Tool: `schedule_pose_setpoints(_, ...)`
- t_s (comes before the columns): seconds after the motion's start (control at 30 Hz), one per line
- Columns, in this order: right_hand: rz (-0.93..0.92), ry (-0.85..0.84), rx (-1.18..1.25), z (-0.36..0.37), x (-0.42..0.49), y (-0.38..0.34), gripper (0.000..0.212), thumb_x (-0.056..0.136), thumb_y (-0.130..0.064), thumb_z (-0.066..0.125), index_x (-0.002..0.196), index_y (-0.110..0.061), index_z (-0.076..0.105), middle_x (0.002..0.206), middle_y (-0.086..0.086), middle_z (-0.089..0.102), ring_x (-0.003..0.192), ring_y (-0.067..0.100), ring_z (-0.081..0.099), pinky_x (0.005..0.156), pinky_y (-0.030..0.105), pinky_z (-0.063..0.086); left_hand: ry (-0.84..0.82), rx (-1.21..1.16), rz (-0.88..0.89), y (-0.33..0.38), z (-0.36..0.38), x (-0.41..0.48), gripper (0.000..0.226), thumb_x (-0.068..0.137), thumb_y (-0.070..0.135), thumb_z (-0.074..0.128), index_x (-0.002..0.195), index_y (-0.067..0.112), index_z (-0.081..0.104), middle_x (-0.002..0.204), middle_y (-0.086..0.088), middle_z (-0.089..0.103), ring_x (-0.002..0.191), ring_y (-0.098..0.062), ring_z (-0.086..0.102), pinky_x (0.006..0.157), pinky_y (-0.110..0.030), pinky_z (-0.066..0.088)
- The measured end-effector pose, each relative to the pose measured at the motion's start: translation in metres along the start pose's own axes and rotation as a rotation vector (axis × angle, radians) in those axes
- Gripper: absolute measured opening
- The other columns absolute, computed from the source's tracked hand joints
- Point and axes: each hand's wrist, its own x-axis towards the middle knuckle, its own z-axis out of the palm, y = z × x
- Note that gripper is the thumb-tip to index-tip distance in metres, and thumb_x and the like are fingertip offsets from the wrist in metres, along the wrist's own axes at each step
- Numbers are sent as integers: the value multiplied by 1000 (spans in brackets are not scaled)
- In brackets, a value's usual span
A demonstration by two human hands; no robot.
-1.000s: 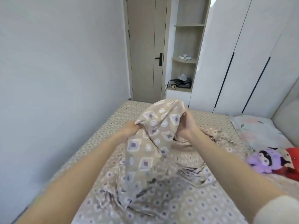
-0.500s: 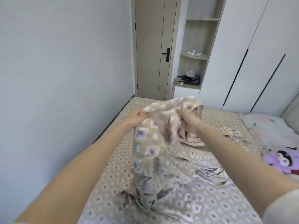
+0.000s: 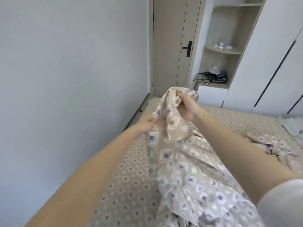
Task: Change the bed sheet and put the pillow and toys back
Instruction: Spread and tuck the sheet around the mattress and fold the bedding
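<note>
Since half a second ago the right hand [image 3: 186, 108] has climbed above the left hand [image 3: 146, 124], which has dropped lower and toward the pale wall [image 3: 65, 79]. Nearest, both bare forearms reach out over the bed [image 3: 131, 185], whose cover has a small dotted pattern. The loose bed sheet [image 3: 188, 185], beige with larger purple squares, lies heaped under the right arm and rises in a twisted fold to both hands. The left grip pinches one edge. The right grip is closed around the bunched top, with fabric hanging below and between them. A pillow [image 3: 293, 125] shows at the right edge. Beyond stand a beige door [image 3: 170, 46], open shelves [image 3: 229, 51] and a white wardrobe [image 3: 270, 63].
</note>
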Motion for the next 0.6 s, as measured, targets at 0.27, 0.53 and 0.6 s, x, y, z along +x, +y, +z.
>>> schedule_pose_setpoints(0.27, 28, 92, 1, 74, 69, 23, 25, 100, -33, 47, 81, -18, 55, 70, -1, 51, 62, 12, 48, 63, 22, 46, -81, -115, -49, -47, -98, 71, 31, 97, 44, 46, 88, 16, 57, 87, -4, 57, 78, -16, 51, 70, -25, 37)
schedule_pose_setpoints(0.53, -64, 115, 77, 148, 112, 68, 25, 103, -26, 37, 88, -15, 52, 71, 2, 53, 65, 14, 52, 67, 27, 46, -330, -63, 71, -117, -168, 102, 37, 95, 10, 50, 131, 19, 45, 108, 7, 61, 91, -3, 59, 66, -15, 51)
schedule_pose_setpoints(0.6, -86, 174, 118, 171, 118, 78, 28, 103, -26, 39, 81, -16, 52, 57, -3, 54, 51, 9, 53, 58, 21, 45, -411, 32, 110, -129, -186, 108, 39, 97, 8, 44, 135, 18, 45, 117, 0, 60, 99, -11, 58, 78, -22, 50)
